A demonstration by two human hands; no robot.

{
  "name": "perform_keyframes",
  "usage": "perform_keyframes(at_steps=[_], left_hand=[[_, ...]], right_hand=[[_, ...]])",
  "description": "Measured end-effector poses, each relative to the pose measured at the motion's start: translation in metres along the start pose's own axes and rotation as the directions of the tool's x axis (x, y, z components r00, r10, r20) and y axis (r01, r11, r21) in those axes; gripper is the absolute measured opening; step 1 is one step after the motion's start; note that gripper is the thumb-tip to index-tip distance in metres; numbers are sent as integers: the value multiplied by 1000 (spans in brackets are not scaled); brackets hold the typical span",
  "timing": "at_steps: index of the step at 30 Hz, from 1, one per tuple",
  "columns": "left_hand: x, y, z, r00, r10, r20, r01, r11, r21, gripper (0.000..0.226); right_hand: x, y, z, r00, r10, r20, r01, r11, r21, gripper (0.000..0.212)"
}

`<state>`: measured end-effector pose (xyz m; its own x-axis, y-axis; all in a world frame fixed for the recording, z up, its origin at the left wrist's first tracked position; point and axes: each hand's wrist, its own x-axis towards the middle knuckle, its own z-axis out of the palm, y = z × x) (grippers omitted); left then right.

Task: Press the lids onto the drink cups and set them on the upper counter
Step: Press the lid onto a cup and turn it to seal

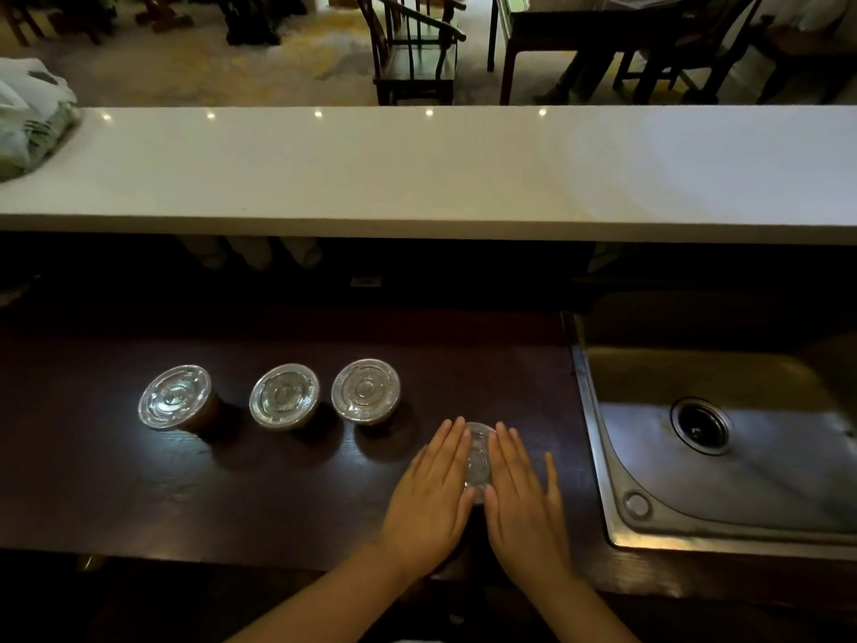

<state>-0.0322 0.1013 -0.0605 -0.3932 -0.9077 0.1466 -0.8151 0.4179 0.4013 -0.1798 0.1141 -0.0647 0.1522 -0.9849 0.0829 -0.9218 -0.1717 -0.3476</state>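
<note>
Clear plastic shows in the narrow gap between the two hands: a lid [478,459] sitting on a drink cup that is otherwise hidden beneath them. The left hand [429,496] and right hand [521,498] lie flat, fingers straight and together, palms down on either side of the lid's top, gripping nothing. They seem laid this way to spread even pressure round the rim, so the lid seats all the way round, not on one side only.

This cup stands on the dark wooden counter [116,494], near its front edge and not far from the steel sink [723,457] on the right, whose raised rim leaves little room that way.

Farther back and to the left stand three more cups in a row, well apart from the hands: the left cup [175,397], the middle cup [284,395] and the right cup [365,390], each already wearing a clear lid. Whether those are pressed fully home I cannot tell.

Beyond them the white upper counter [417,174] runs across the whole view, bare along most of its length, with a plastic bag [32,118] at its far left end. Its front edge overhangs, so a lifted cup should rise clear before going forward.
</note>
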Motion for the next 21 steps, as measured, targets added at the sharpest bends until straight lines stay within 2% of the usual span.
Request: perform_keyframes(at_steps=[5, 9, 15, 19, 21], left_hand=[[0, 0, -11, 996, 41, 79, -35, 997, -75, 66], [2, -9, -14, 983, 133, 123, -130, 991, -32, 84], [6, -11, -6, 989, 131, 70, -128, 990, -55, 78], [6, -16, -5, 995, 86, 44, -77, 983, -169, 76], [5, -15, -4, 1000, 5, 9, -3, 964, -267, 77]], right_hand=[[-1, 6, -7, 998, -48, -29, 48, 999, -6, 52], [-11, 24, -18, 954, -295, -50, 296, 955, 20, 61], [-4, 29, -26, 835, -483, -265, 478, 874, -88, 23], [9, 26, -37, 762, -600, -244, 582, 799, -148, 13], [17, 28, -38, 738, -637, -223, 619, 770, -152, 7]])
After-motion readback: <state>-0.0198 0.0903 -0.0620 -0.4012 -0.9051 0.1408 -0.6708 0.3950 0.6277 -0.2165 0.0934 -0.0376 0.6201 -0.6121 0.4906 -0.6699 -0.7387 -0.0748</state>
